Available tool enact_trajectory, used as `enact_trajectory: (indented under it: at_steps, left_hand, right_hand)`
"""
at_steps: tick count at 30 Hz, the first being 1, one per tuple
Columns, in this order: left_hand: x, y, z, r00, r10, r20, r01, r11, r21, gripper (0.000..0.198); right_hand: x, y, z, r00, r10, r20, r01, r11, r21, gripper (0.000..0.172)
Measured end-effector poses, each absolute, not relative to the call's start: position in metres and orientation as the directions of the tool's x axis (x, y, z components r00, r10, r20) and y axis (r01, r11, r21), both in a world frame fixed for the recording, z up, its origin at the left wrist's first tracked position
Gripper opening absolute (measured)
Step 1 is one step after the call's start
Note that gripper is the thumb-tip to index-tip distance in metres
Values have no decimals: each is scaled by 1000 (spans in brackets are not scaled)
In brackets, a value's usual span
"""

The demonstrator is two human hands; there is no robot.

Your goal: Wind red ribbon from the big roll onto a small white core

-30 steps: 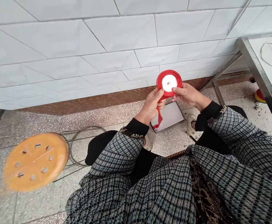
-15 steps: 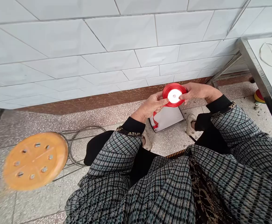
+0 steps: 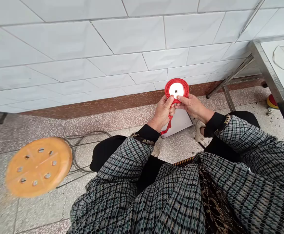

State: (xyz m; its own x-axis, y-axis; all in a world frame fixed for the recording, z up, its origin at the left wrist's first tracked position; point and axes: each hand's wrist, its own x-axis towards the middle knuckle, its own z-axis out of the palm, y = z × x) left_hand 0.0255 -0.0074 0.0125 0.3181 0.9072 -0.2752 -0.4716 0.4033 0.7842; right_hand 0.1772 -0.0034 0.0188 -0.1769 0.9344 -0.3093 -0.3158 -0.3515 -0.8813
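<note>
The ribbon spool (image 3: 176, 88) is bright red with a white centre; the ribbon tail (image 3: 167, 127) hanging below the spool is the same red; beneath the spool lies a white card (image 3: 181, 122), dark-edged; behind the spool the wall (image 3: 83, 48) is glossy white tile over a red-brown speckled skirting (image 3: 95, 105); the sleeves (image 3: 124, 159) below the spool — black, grey and white check — end in black cuffs (image 3: 145, 131); far left of the spool, an orange stool seat (image 3: 38, 166).

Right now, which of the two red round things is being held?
The red ribbon spool with the white centre, gripped by the left hand and right hand; a loose tail hangs below. The red-and-yellow disc lies apart on the floor at far right.
</note>
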Motion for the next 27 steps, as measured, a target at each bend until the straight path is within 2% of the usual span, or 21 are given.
enact_trajectory:
  at_steps: [4,7,16,22,27]
  left_hand:
    - [15,-2,15,436,864,-253,-420,443,792,39]
    - [4,2,18,500,820,-278,-360,489,794,39]
    - [-4,8,18,482,810,-333,-329,520,789,29]
    - [-3,10,13,489,785,-379,-170,513,842,28]
    - [-6,11,15,550,755,-359,-171,522,836,33]
  right_hand:
    - [196,9,28,-334,891,-309,-245,-398,-884,47]
    - [217,21,38,-359,871,-335,-161,-411,-897,45]
    - [238,27,53,-376,844,-383,66,-388,-919,20]
    - [237,28,62,-425,805,-413,192,-365,-911,22]
    - [236,28,66,-432,798,-419,236,-349,-907,22]
